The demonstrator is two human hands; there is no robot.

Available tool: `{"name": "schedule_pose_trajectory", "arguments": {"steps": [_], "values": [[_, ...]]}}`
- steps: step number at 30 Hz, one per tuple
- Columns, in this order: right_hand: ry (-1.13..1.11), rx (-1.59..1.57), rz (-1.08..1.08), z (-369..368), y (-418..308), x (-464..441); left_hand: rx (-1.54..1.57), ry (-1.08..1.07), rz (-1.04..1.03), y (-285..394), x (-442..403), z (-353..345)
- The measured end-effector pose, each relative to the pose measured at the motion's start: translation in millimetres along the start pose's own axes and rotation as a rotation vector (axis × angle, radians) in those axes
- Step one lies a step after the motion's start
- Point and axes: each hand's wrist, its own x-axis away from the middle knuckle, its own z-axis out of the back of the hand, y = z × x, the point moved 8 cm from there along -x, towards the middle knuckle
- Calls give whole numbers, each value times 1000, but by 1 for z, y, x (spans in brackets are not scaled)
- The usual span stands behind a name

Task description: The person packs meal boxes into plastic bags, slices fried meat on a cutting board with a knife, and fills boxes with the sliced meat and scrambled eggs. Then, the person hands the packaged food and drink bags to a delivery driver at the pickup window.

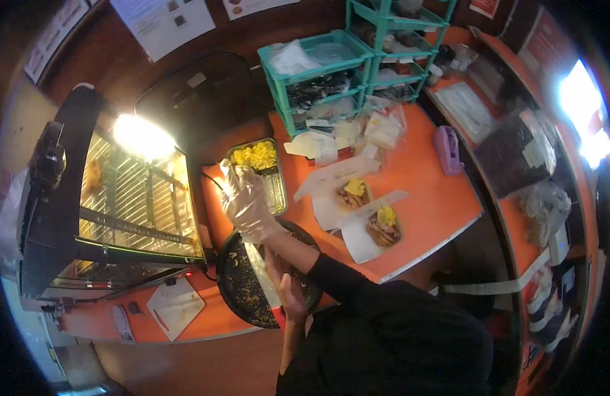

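The right hand (251, 206), in a clear glove, is raised between the round black pan (242, 298) and the metal tray (278, 191), with its fingers partly curled; whether they close on anything cannot be determined. The left hand (289, 296), without a visible glove, is over the pan, apart from the right hand, its fingers pointing toward the right wrist. It lies alongside a knife (261, 278) with a red handle; whether it grips the handle cannot be determined. The knife blade lies across the view of the pan, which carries brown crumbs. Yellow food (254, 156) occupies the far part of the tray. Two opened white cartons, a farther one (321, 210) and a nearer one (359, 239), each holding browned filling topped with yellow food, are on the orange worktop (437, 211). Also on the worktop: a lit display cabinet (130, 204) with wire racks, a white board (178, 307), a purple tape dispenser (446, 150) and green stacked trays (288, 89) holding bagged items. Printed sheets (163, 23) hang on the brown wall; one bears square codes. Their text is too small to read, and no brand is legible.
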Motion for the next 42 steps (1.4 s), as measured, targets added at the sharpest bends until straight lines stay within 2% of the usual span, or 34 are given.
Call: {"name": "schedule_pose_trajectory", "arguments": {"steps": [1,2,4,5,6,8,9,10,11,12,14,16,18,20,22,24,26,28,29,31,32,34,35,37,38,40,42], "values": [[34,-351,-182,29,14,-3,15,27,-22,11,0,-2],[-8,-467,-301,55,25,-5,31,56,-41,17,0,-1],[166,-579,-230,77,27,1,90,36,-34,15,-2,7],[80,-640,-274,83,31,3,212,56,-32,14,-2,11],[189,-469,-231,92,25,12,332,80,-28,14,-2,17],[239,-571,-236,91,25,25,386,41,-23,-6,-6,47],[244,-558,-244,92,30,26,525,-104,-20,-5,-12,42],[269,-758,-214,93,34,26,664,-249,-20,-2,-14,35],[296,-958,-180,95,40,25,599,-260,0,-3,-17,31],[309,-948,-179,101,54,21,604,-276,0,8,-17,11],[362,-1126,-396,105,118,21,-114,-145,206,6,-5,-41],[410,-1224,-549,103,186,28,-10,-219,153,-8,8,-72],[502,-1169,-597,106,275,42,-108,-366,264,-28,32,-95],[577,-1036,-675,101,371,63,-71,-431,275,-49,44,-108],[583,-834,-761,80,461,71,-132,-593,391,-76,52,-128],[459,-660,-805,38,547,59,-187,-608,391,-86,49,-147],[231,-538,-791,-24,616,26,-244,-620,395,-104,49,-175],[-79,-464,-711,-102,660,-14,-284,-421,552,-137,53,-183],[-232,-445,-656,-139,672,-31,-296,-396,552,-149,58,-191],[-478,-420,-557,-204,678,-48,-352,-146,730,-171,71,-192],[-563,-408,-508,-228,677,-51,-348,-112,733,-166,67,-207],[-668,-397,-440,-266,671,-54,-374,-145,694,-152,49,-239],[-712,-393,-414,-283,669,-53,-373,-118,692,-163,54,-232],[-768,-396,-381,-307,671,-51,-355,-31,541,-185,62,-206],[-790,-404,-371,-316,672,-48,-357,-8,542,-181,58,-212],[-822,-425,-341,-333,670,-47,-425,126,757,-183,54,-219],[-839,-440,-316,-338,668,-43,-443,139,706,-185,44,-232]]}}
